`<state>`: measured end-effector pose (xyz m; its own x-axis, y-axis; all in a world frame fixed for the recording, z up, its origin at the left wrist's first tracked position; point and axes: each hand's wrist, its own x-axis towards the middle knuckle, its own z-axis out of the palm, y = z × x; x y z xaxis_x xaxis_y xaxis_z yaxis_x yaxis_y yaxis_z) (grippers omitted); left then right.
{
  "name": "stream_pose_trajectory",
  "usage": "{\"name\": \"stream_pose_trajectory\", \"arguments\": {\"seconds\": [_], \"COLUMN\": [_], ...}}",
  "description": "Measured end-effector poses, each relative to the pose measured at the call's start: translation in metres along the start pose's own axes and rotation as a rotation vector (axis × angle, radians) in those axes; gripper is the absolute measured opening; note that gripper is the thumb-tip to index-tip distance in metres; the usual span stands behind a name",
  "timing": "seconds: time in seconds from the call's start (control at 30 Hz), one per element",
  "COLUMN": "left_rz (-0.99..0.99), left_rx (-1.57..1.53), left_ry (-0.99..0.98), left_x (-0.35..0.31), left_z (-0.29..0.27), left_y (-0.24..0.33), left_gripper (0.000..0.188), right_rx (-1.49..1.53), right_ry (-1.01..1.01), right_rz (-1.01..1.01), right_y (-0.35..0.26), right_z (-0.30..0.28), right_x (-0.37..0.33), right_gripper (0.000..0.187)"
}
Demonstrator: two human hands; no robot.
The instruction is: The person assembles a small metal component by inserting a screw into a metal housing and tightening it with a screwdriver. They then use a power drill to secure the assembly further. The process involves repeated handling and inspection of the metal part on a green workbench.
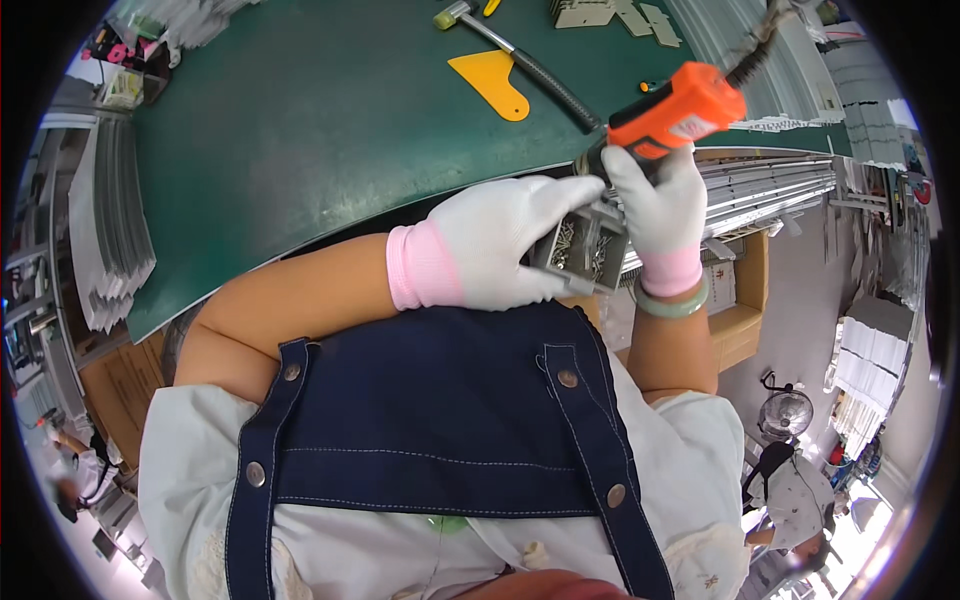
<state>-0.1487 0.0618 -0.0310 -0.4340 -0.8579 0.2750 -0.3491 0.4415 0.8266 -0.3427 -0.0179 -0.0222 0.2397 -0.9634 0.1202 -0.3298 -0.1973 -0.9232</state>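
Note:
My left hand [490, 240], in a white glove with a pink cuff, is closed around the side of a small grey box [615, 252]. Two compartments show in the box, with small metal screws [563, 245] inside. An orange and black electric screwdriver [680, 108] is gripped in my right hand [668, 208], gloved the same way, just right of the box. Its cable runs off to the upper right. The tool's tip is hidden near the left fingertips.
On the green table [270, 130] lie a hammer [540, 75] with a black handle and a yellow scraper [493, 84]. Metal strips [765, 190] and a cardboard box [740, 325] sit at the table's right front. Stacked panels [105, 220] stand at the left. Two people are in the background.

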Motion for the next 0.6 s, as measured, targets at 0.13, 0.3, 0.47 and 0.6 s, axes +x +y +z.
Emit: {"name": "stream_pose_trajectory", "arguments": {"seconds": [0.13,0.3,0.47,0.6], "left_rz": [-0.094,-0.056,-0.265,-0.068], "left_rx": [-0.002,-0.036,-0.031,-0.049], "left_ry": [-0.028,-0.015,-0.156,-0.018], "left_x": [0.002,0.001,0.006,0.005], "left_z": [0.003,0.0,-0.002,0.0], "left_y": [-0.009,-0.008,-0.004,-0.007], "left_gripper": [0.086,0.085,0.086,0.083], "right_rx": [-0.104,0.061,0.004,-0.069], "right_ry": [-0.084,-0.059,-0.077,-0.071], "right_rz": [0.021,0.127,0.094,0.072], "right_y": [0.02,-0.001,0.034,0.003], "right_z": [0.003,0.004,0.007,-0.001], "right_x": [0.01,0.004,0.007,0.009], "right_gripper": [0.039,0.037,0.041,0.032]}}
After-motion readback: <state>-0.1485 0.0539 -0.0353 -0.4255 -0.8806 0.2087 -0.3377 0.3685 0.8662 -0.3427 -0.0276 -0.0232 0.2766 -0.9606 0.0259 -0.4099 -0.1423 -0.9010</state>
